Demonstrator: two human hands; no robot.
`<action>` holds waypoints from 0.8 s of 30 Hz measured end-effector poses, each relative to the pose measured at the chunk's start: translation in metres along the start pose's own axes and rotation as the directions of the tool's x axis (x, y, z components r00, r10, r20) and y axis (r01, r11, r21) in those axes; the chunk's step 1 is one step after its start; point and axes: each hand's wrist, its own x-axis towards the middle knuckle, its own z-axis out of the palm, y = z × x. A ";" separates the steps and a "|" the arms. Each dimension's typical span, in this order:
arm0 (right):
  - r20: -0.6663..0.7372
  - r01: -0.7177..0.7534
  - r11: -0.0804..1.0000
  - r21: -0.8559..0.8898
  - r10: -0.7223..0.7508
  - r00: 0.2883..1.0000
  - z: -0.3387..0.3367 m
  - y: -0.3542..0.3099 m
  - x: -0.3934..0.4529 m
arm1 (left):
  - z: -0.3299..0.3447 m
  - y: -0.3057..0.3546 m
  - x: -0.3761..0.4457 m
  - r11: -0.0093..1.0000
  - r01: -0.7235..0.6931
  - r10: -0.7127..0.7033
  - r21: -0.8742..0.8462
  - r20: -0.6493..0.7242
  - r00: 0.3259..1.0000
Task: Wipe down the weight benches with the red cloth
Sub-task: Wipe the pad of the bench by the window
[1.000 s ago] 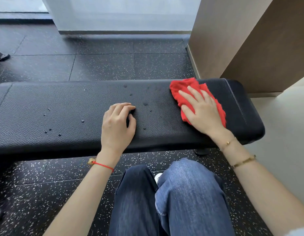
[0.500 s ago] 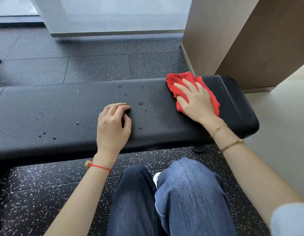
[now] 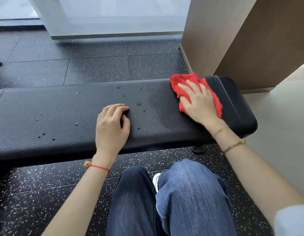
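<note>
Your red cloth point(image 3: 182, 86) lies crumpled and flattened on the right end of the black weight bench point(image 3: 62, 113), partly covered. The bench pad is long, pebble-textured, with stitching near its rounded right end and scattered droplets toward its middle and left.

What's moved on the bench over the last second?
The right hand slid the crumpled red cloth towards the far edge of the black padded bench, pressing flat. The left hand stayed curled on the pad; the droplets remain unwiped.
</note>
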 end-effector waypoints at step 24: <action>0.094 0.224 0.973 0.061 -0.229 0.969 0.006 -0.039 -0.023 | 0.002 -0.002 0.000 1.000 -0.009 0.009 0.007 -0.012 1.000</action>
